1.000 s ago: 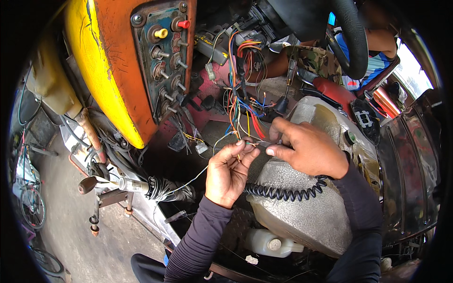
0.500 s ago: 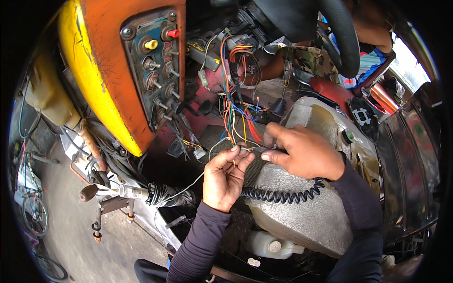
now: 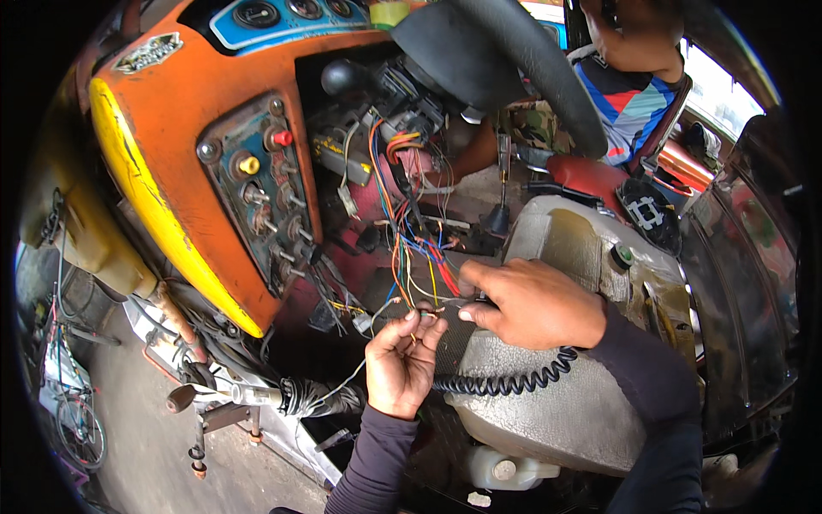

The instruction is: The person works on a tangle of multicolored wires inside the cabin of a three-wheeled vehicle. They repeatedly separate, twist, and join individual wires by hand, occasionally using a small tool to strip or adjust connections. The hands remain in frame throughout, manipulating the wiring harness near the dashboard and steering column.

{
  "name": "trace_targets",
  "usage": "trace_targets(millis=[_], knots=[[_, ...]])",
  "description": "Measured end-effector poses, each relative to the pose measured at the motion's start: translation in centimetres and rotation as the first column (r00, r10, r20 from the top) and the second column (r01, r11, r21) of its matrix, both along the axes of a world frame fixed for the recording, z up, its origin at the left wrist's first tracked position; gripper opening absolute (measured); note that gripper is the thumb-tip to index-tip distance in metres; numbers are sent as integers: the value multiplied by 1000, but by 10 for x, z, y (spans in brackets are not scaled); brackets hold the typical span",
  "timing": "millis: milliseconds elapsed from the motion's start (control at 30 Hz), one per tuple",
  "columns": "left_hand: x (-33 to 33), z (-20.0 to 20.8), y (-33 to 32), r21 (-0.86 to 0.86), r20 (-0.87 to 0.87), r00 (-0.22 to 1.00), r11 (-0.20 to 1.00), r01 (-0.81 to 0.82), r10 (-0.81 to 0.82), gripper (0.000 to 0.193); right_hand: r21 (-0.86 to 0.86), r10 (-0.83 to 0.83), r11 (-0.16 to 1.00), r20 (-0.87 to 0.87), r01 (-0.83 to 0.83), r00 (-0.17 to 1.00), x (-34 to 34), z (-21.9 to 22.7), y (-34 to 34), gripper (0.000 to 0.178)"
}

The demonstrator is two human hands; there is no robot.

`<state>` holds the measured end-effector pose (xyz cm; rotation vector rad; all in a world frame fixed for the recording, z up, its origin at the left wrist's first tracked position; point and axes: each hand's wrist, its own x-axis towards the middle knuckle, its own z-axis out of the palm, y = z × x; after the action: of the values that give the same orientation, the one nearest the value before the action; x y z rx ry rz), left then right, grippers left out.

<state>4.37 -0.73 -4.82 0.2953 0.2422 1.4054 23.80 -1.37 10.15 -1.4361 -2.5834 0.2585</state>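
Observation:
In front of me, a loose bundle of coloured wires [image 3: 413, 244] hangs down from under the steering column. My left hand [image 3: 401, 368] is closed, its thumb and fingertips pinching the bared ends of thin wires [image 3: 434, 311]. My right hand [image 3: 544, 304] is closed beside it around a slim dark tool with a thin metal tip [image 3: 452, 300]. The tip points at the pinched wires; whether it touches them I cannot tell. Most of the tool is hidden by my fingers. Below my right wrist runs a coiled black cord [image 3: 505, 383], whose ends are hidden.
At left stands an orange dashboard [image 3: 171, 103] with a switch panel [image 3: 257, 193]. A black steering wheel [image 3: 535, 64] is above. A silver-covered hump [image 3: 539, 403] lies under my right arm, with a white plastic bottle [image 3: 505, 469] below. Another person [image 3: 634, 77] sits at upper right.
The view has tilted upward, so the dashboard gauges now show and the scene sits lower. Both hands keep their grips close together at the wire ends.

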Motion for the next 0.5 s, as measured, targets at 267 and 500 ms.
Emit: trace_targets(millis=[267,500], knots=[[-3,-2,3,19,20,999,999,36,-37,17,760,330,634,-434,144,838,-34,63,29,52],[-5,-3,1,30,32,999,999,16,-17,16,886,451,411,-403,216,797,-83,90,66,45]])
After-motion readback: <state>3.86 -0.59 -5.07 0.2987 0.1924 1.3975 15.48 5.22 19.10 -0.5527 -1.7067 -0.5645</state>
